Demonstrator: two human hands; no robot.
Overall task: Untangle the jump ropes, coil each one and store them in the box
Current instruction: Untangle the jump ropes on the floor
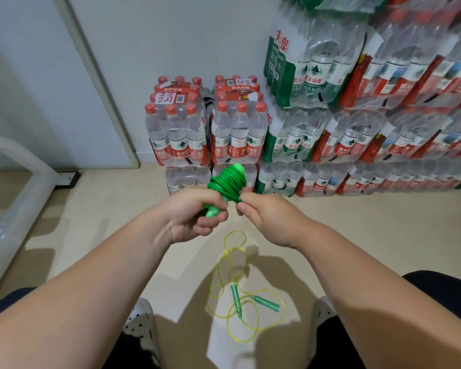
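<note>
The left hand (190,213) is wrapped round the handles of the green jump rope (225,183), keeping them upright as a core for the coil. The right hand (266,217) pinches the cord at the bundle's lower edge, probably to tuck in the end, though the tip is hidden. Both forearms reach forward, wrists close together. Below, the yellow jump rope (246,312) lies loose on the floor (357,222). No box shows.

Storeroom or stock corner, shrink-wrapped packs of bottled water (357,123) stacked high along white wall (171,35), bare beige floor (104,214)
</note>
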